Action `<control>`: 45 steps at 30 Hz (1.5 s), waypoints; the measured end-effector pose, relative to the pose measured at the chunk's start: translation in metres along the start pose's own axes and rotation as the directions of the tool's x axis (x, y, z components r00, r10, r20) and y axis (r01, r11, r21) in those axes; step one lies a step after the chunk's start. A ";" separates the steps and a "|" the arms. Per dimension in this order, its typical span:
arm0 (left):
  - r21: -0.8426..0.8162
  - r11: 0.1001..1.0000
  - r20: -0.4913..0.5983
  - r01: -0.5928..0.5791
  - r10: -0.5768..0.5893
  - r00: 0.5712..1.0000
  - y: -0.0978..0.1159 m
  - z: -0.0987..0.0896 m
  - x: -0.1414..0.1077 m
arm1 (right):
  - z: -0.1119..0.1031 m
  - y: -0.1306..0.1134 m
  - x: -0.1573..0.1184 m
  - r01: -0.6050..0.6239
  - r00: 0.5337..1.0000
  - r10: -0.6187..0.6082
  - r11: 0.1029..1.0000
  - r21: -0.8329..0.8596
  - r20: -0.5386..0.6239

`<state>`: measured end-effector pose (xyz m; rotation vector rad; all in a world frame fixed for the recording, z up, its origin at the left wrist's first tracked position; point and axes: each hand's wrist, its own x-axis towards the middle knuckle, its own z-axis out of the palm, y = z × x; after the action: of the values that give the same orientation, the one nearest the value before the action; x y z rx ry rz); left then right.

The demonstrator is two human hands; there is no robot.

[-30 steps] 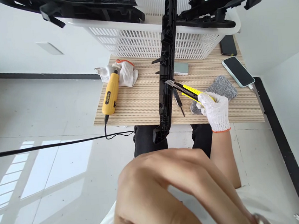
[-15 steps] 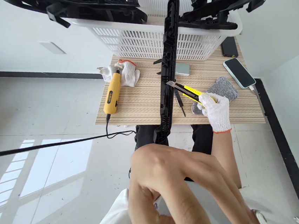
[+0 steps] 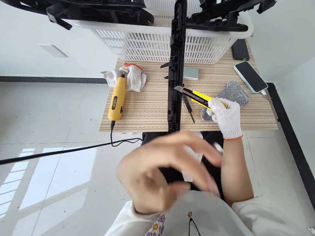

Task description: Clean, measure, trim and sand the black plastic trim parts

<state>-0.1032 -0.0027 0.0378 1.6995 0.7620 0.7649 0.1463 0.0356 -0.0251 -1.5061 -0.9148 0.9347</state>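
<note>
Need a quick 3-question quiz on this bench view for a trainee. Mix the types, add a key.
1. Which hand holds the yellow cutter? A) left B) right
2. True or false: the cutter's blade is fully retracted.
3. Fill in: the tip end of the yellow power tool lies by a white knitted ____ with an orange cuff.

Key:
1. B: the gloved right hand; the left hand is bare.
2. False: the blade sticks out, overlapping the long black part in this view.
3. Glove.
</note>
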 end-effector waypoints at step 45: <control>-0.423 0.856 -0.184 0.298 -0.403 0.897 -0.045 -0.008 0.053 | -0.013 -0.007 -0.003 -0.046 0.980 0.058 0.996 -0.070 0.188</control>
<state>-0.0833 0.0543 0.0023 1.0700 1.0039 0.8270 0.1571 0.0283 -0.0168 -1.5209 -1.0557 1.1107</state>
